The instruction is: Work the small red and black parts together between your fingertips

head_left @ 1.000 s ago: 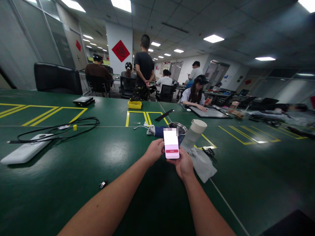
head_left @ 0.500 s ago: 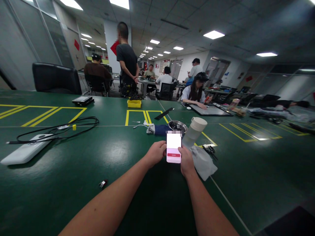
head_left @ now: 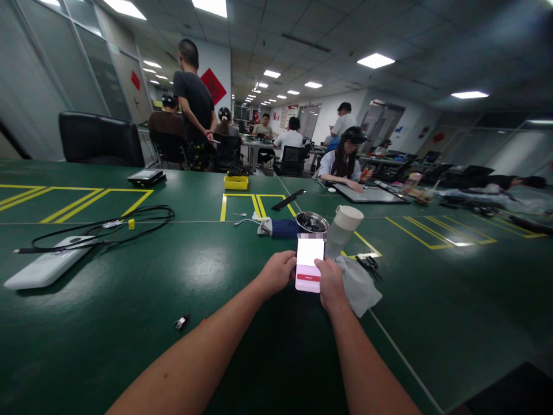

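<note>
A smartphone [head_left: 309,262] with a lit screen, white above and pink below with a red bar, is held upright over the table between both hands. My left hand [head_left: 279,272] grips its left edge, fingers curled behind it. On the other edge, my right hand [head_left: 332,282] is closed round the phone, its thumb over the screen's side. Just behind stand a metal bowl [head_left: 311,221] with dark contents and a pale lidded bottle [head_left: 343,230]. A dark blue pouch [head_left: 285,228] lies left of the bowl. Beside my right hand is a crumpled grey cloth bag [head_left: 359,288].
The green table [head_left: 207,276] bears yellow tape outlines. On the left lie a white power bank [head_left: 49,264] and a looped black cable [head_left: 147,216]. A small metal clip-like piece [head_left: 181,321] rests near my left forearm. A yellow tray [head_left: 235,183] stands farther back. Several people sit or stand beyond.
The phone and both hands have shifted slightly right and down. The standing person in dark clothes in the background has moved left.
</note>
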Available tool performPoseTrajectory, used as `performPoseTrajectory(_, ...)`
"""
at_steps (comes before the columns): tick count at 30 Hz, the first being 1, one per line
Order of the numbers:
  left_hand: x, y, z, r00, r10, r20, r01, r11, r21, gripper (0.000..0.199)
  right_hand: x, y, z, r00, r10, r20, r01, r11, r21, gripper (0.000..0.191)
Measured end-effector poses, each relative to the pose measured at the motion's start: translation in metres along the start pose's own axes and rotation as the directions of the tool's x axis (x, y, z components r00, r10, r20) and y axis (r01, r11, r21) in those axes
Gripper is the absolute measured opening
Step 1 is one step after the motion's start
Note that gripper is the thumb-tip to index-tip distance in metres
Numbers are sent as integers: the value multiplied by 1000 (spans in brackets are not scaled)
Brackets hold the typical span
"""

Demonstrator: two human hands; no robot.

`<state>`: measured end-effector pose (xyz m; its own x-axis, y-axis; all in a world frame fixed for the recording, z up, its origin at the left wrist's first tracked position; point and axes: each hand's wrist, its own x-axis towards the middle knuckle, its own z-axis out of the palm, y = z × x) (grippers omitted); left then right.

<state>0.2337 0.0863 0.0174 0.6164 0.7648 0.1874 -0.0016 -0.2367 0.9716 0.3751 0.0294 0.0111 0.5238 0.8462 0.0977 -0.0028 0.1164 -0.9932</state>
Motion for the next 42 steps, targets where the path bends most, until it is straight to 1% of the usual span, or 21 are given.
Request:
performPoseTrajectory(7, 0, -5, -1, 1000, 4, 9, -5, 1000, 7, 25, -1, -1, 0, 999, 13, 30, -14, 999, 33, 19)
performPoseTrajectory(10, -2, -2, -1, 1000, -6, 16, 6, 1000, 20, 25, -1, -2, 1, 999, 40, -4, -40, 998, 48, 18)
performPoseTrajectory(13, -4, 1, -1, 1000, -10, 16, 10, 999, 31, 24, -2, -5, 2, 997, 57, -47, -54, 997, 58, 22)
performPoseTrajectory(17, -5, 2, 1, 1000, -9, 13, 9, 1000, 27, 24, -2, -8, 2, 998, 44, -50, -40, 997, 71, 27)
performPoseTrajectory(23, -5, 1, 1, 1000, -17, 16, 17, 1000, 16, 24, -2, -5, 0, 999, 37, -40, -36, 998, 45, 22)
performPoseTrajectory(28, -4, -1, 1, 1000, -2, 17, 1, 1000, 31, 24, -2, -5, 1, 998, 39, -47, -35, 997, 73, 26)
performPoseTrajectory(34, -3, -1, 1, 1000, -18, 12, 17, 999, 41, 23, 0, -1, 0, 999, 4, -37, -2, 999, 40, 18)
performPoseTrajectory(39, -4, 3, 1, 1000, -23, 13, 22, 999, 41, 23, 0, 0, -1, 999, 19, -32, -17, 999, 51, 20)
performPoseTrajectory(42, -4, 2, 2, 1000, -16, 9, 16, 999, 50, 23, -1, -2, 0, 999, 13, -33, -12, 999, 41, 26)
